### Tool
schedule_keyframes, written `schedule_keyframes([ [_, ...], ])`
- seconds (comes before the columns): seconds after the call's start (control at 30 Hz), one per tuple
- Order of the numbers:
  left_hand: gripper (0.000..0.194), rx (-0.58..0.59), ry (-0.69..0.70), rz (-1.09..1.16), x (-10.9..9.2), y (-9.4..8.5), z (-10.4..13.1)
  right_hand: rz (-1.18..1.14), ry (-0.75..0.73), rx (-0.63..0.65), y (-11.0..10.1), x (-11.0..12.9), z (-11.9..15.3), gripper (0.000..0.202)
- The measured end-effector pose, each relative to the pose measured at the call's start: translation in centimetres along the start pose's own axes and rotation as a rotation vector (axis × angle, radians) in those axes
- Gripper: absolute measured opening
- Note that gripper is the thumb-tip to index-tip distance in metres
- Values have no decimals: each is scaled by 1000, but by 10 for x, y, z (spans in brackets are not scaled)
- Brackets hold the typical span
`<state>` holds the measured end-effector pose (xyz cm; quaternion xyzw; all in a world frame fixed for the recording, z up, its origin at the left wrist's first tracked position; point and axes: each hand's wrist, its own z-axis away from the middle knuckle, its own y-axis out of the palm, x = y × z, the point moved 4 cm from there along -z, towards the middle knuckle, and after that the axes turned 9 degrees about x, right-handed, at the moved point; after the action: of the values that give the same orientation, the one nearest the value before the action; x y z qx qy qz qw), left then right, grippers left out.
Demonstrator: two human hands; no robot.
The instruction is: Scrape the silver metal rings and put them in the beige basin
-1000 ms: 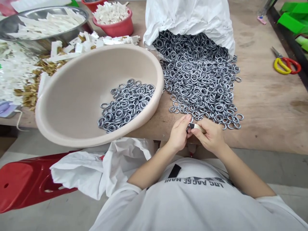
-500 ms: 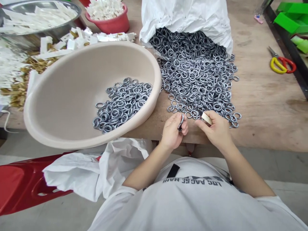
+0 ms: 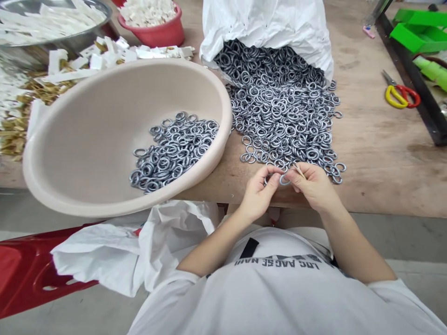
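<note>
My left hand (image 3: pixel 259 191) is closed, its thumb and fingertips pinching grey metal-looking rings at the near edge of the wooden table. One ring (image 3: pixel 284 180) shows between my two hands, touched by the fingertips of both. My right hand (image 3: pixel 316 187) is closed around a thin, flat, cream-coloured tool (image 3: pixel 299 171), seen nearly edge-on; its working end is hidden. Just beyond my fingers lies a big pile of like rings (image 3: pixel 279 111), spilling from a white woven sack (image 3: pixel 265 21). To the left, a large beige basin (image 3: pixel 87 116) stands tilted with a smaller heap of rings (image 3: pixel 174 151) inside.
Yellow-and-red-handled scissors (image 3: pixel 400 93) lie at the right, near green bins (image 3: pixel 415 35). At the back left are a red bowl (image 3: pixel 157 33) of white pieces and a metal basin (image 3: pixel 66 42) of white strips. A red stool (image 3: pixel 21 274) stands below left.
My hands have come together, and a ring now sits between their fingertips. The flat tool in my right hand has turned edge-on. The view has shifted slightly.
</note>
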<state>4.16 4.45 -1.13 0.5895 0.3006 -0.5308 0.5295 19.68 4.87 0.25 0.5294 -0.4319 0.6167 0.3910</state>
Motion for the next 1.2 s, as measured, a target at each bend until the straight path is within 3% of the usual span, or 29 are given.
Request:
schedule_keyframes([
  [0.1,40,77,118,-169,0,3,3,-101,15,-37,4,2,-1,39],
  [0.17,47,90,128,-167,1,3,3,-103,26,-65,6,3,-1,38],
  [0.33,42,128,57,-92,2,4,-1,-229,-10,-60,13,4,0,33],
  [0.4,40,120,13,28,3,6,-2,-258,-57,-73,17,4,2,40],
  [0.47,40,117,-7,138,4,8,-3,-186,-98,-85,19,5,4,47],
  [0.57,39,140,-20,182,6,10,-3,-79,-112,-83,20,4,5,37],
  [0.7,39,181,-38,180,6,10,-3,-107,-102,7,20,1,2,32],
  [0.83,43,152,-69,209,5,6,-4,218,-238,-135,13,7,8,31],
  [0.97,41,69,-113,256,5,3,-5,637,-364,-115,19,12,15,30],
  [1.2,41,60,-120,260,6,4,-4,783,-360,-95,22,13,16,32],
])
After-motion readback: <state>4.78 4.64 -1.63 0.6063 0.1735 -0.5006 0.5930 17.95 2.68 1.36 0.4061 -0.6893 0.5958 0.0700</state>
